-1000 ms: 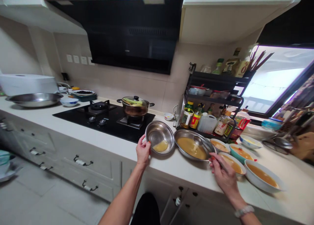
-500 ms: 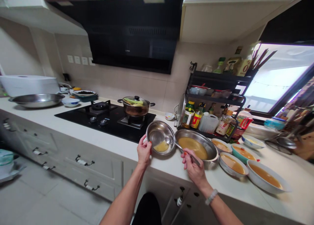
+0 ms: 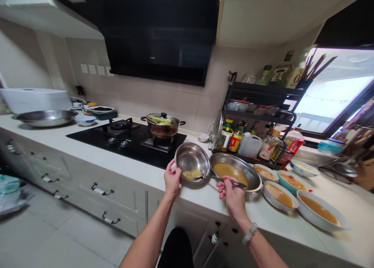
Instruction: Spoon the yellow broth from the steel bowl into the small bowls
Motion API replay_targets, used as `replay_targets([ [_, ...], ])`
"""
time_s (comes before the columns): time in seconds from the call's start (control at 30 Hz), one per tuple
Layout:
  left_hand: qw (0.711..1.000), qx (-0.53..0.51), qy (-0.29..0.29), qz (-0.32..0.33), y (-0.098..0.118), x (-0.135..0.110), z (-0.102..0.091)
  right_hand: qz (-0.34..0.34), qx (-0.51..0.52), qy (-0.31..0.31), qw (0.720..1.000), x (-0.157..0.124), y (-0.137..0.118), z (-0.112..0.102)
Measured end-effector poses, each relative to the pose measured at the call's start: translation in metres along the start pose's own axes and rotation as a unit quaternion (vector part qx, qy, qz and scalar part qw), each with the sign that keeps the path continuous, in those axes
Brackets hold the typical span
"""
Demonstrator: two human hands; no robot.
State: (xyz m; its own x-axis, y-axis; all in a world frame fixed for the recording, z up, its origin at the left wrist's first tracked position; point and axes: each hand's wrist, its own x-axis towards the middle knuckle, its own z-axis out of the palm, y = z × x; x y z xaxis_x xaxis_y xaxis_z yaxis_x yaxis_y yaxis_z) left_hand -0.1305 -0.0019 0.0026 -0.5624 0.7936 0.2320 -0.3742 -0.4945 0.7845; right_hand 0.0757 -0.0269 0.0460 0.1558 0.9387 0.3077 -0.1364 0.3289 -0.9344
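Observation:
My left hand grips the near left rim of a steel bowl, which is tilted toward me. A little yellowish liquid pools in its lower part. Closed round the handle of a metal spoon is my right hand, and the spoon's head dips into that liquid. Just right of the bowl, a larger steel basin holds more yellow-brown liquid. Beyond it stand a teal-rimmed bowl, a white bowl and a long white dish, each filled with orange-brown liquid.
A lidded pot sits on the black gas hob behind the steel bowl. A black rack with sauce bottles stands against the wall. On the far left lies a wide steel pan. Drawer handles stick out below the counter.
The spoon's head has moved down from the bowl's right side into the pooled liquid. Its handle now lies flatter in my right hand. My left hand keeps its hold on the bowl.

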Motion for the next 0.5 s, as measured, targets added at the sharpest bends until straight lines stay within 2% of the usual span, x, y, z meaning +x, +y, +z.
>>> replay_targets([
  [0.5, 1.0, 0.003, 0.003, -0.009, 0.002, -0.001, 0.001, 0.02, 0.065, 0.017, 0.998, -0.002, -0.027, -0.004],
])
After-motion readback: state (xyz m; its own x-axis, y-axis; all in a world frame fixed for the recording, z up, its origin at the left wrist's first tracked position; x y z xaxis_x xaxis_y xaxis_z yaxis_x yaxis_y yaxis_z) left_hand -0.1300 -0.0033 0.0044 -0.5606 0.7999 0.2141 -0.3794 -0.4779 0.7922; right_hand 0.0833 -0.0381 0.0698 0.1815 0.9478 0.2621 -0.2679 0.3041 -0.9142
